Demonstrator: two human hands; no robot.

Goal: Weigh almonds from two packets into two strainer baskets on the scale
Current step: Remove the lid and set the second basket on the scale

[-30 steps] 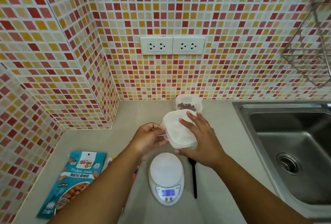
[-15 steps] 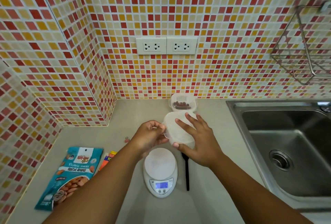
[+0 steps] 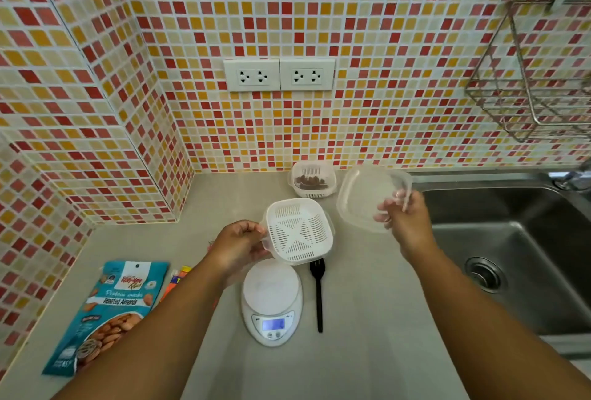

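Mosaic-tiled wall [image 3: 383, 48], grey counter [image 3: 367, 351], steel sink [image 3: 511, 255]

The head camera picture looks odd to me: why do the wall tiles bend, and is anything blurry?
Head view: the wide-angle lens bows the tile wall at the edges; the right hand and the clear lid it holds are motion-smeared; the left hand, the white strainer basket and the scale look sharp; lighting is soft, shadows faint.
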